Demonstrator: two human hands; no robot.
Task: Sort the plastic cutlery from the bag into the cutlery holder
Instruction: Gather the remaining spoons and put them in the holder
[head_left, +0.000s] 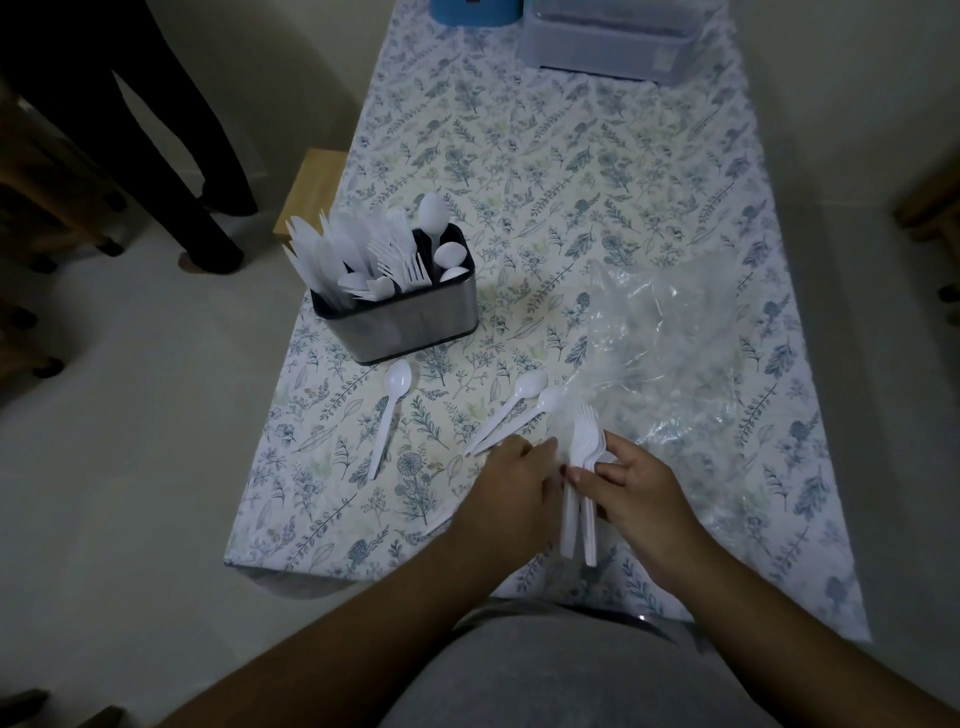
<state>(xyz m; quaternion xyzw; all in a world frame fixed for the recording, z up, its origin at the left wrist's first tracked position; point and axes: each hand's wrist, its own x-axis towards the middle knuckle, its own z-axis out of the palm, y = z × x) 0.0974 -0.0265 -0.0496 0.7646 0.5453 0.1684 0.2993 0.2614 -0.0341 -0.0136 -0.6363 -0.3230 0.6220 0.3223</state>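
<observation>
Holder: steel holder (400, 319) stands at the table's left edge, already well stocked; knives (322, 254) packed at its left, forks (400, 260) in the middle, a few spoons (441, 244) at its right
Bag: clear bag (670, 338) lies crumpled and flat on the cloth to the right; looks nearly or fully emptied, though its folds could hide a piece
Loose: one spoon (389, 415) lies alone just in front of the holder; two more spoons (511, 410) lie side by side between it and the bag, handles toward the left hand
Progress: most of the sort looks done; what is left, by my reading, is the bundle in hand and the three spoons on the cloth
Right hand: right hand (634, 499) pinches a small bundle of forks (582, 467), tines away, handles pointing back at the person; thumb and fingers curled round the stems
Left hand: left hand (514, 493) low over the cloth, palm down, fingertips by the spoon handles and the bundle; fingers bent, whether they grasp anything I cannot tell
</observation>
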